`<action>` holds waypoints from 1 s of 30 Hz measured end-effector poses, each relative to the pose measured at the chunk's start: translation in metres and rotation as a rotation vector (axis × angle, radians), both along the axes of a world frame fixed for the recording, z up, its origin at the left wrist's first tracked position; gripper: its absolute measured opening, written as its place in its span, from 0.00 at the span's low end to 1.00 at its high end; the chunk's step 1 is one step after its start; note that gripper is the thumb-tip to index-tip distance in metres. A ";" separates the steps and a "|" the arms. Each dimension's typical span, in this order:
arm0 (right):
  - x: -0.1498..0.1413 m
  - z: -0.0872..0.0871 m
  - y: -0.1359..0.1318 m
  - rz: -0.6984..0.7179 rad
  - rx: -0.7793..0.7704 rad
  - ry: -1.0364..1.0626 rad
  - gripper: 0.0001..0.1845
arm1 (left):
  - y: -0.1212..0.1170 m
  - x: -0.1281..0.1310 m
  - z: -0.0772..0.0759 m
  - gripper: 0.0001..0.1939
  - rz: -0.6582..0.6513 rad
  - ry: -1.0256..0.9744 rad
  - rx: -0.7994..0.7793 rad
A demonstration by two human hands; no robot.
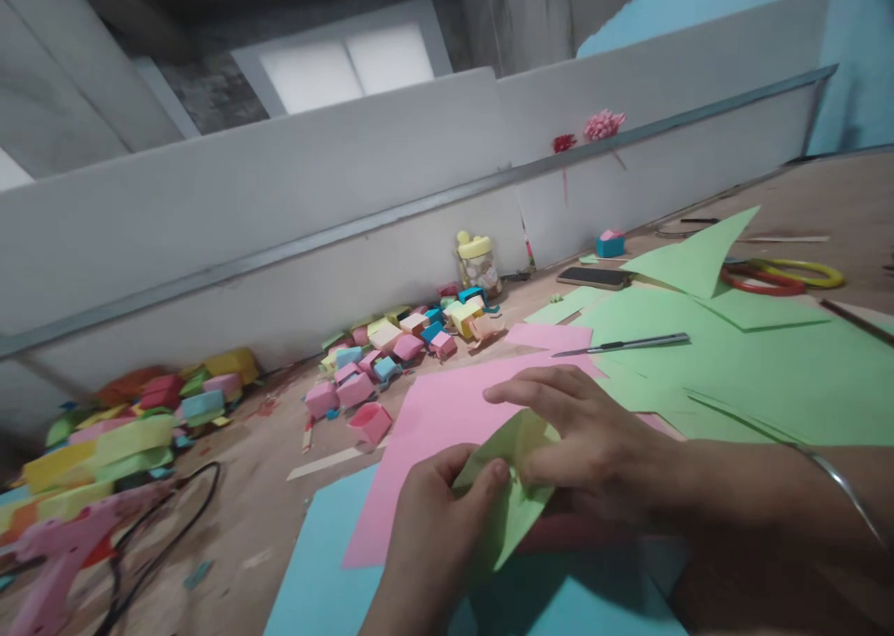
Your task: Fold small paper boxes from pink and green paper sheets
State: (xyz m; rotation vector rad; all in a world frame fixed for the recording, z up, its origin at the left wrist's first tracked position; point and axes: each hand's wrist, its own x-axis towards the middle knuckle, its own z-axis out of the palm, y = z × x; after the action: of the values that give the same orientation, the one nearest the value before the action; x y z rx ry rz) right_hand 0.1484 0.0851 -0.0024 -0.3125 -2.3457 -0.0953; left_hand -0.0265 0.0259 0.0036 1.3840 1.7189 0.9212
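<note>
A piece of light green paper, bent along its middle, is held between my two hands low in the view. My left hand grips its left side, the thumb pressed on top. On the right side, my right hand has its thumb on the paper and its fingers curled over the upper edge. Under my hands lie a pink sheet and a blue sheet. A silver craft knife rests just beyond my right hand, on green sheets.
Several small folded paper boxes are piled by the wall, with more coloured paper pieces to the left. A pink glue gun with a black cord lies front left. Scissors, a phone and a yellow-lidded jar sit farther back.
</note>
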 end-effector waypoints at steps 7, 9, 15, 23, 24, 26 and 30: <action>-0.003 -0.017 0.004 0.080 0.041 -0.042 0.08 | 0.002 -0.003 0.000 0.09 0.029 -0.038 -0.015; -0.002 -0.016 0.000 0.121 0.034 -0.012 0.08 | 0.003 -0.006 -0.004 0.09 0.012 -0.081 -0.036; -0.001 -0.005 -0.006 0.138 0.048 0.077 0.10 | 0.000 -0.007 -0.006 0.13 -0.025 -0.195 -0.076; -0.006 -0.011 0.002 0.147 0.172 0.059 0.10 | 0.001 -0.005 -0.007 0.09 -0.020 -0.246 -0.149; -0.007 -0.011 0.002 0.146 0.156 0.052 0.09 | 0.000 -0.005 -0.007 0.07 -0.022 -0.248 -0.155; -0.007 -0.012 0.002 0.135 0.115 0.031 0.08 | -0.002 -0.003 -0.006 0.05 -0.018 -0.254 -0.152; -0.006 -0.012 0.002 0.081 0.101 0.010 0.12 | -0.010 0.003 0.002 0.02 -0.005 -0.282 -0.110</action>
State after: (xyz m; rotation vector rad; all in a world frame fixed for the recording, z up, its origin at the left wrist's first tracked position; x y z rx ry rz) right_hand 0.1425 0.0874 -0.0144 -0.1672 -2.3313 -0.1719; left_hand -0.0232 0.0163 0.0053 1.1278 1.5273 0.9543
